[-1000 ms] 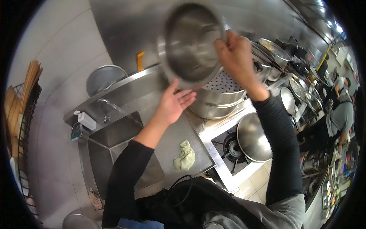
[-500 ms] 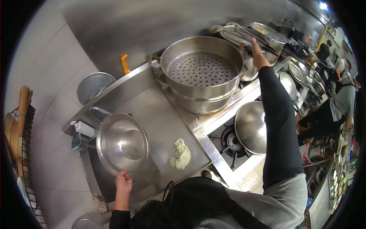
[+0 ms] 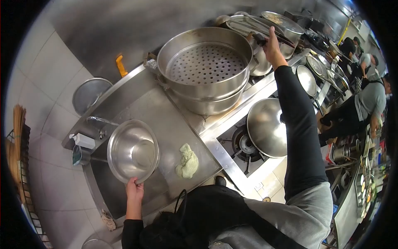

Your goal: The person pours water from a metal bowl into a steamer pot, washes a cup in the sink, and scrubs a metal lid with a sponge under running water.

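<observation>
My left hand (image 3: 134,195) grips the near rim of a steel bowl (image 3: 133,151), which is held over the sink beneath the faucet (image 3: 101,121). Water shows in the bottom of the bowl. My right hand (image 3: 272,49) is stretched out to the back right, closed at a dark handle (image 3: 259,39) beside the pots. Between my arms stands a large steamer pot (image 3: 205,93) with a perforated tray (image 3: 207,63) inside. A crumpled pale green cloth (image 3: 187,162) lies on the steel counter (image 3: 143,103).
An upturned wok (image 3: 267,128) sits beside a burner (image 3: 244,143) at the front right. Lidded pots (image 3: 283,23) fill the back right. Co-workers (image 3: 365,103) stand far right. A soap bottle (image 3: 84,141) is left of the sink.
The bowl has gone from over the steamer down left to the sink, held by my left hand. My right hand has let go of it and reached to the back right, closing at the dark handle.
</observation>
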`<state>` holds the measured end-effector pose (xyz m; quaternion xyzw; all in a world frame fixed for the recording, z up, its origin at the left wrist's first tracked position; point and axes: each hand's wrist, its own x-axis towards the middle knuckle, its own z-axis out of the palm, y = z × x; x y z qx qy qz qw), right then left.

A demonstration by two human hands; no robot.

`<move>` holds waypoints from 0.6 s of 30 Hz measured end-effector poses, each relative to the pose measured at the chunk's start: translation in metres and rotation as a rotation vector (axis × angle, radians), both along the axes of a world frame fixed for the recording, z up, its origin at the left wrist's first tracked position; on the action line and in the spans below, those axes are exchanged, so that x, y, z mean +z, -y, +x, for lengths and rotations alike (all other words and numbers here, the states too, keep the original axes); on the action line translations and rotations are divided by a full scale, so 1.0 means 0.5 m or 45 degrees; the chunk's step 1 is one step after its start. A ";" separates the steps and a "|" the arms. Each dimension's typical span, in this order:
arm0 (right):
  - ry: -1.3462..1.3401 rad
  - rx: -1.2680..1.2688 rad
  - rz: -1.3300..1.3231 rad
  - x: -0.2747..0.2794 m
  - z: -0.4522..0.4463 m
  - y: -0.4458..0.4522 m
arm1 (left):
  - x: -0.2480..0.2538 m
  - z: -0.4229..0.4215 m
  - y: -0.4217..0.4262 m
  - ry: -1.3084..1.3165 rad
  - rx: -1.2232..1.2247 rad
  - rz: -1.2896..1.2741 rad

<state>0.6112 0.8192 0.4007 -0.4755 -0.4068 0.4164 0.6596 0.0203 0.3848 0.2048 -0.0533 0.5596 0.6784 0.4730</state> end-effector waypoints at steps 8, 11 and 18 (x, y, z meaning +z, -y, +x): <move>2.099 0.130 -0.612 -0.212 0.272 0.137 | -0.062 0.007 -0.087 -0.038 -0.159 -0.090; 2.201 0.210 -0.938 -0.328 0.312 0.317 | -0.078 0.008 -0.099 -0.058 -0.177 -0.083; 1.785 -0.333 -0.892 -0.454 0.273 0.420 | -0.030 0.038 -0.100 -0.086 -0.425 -0.132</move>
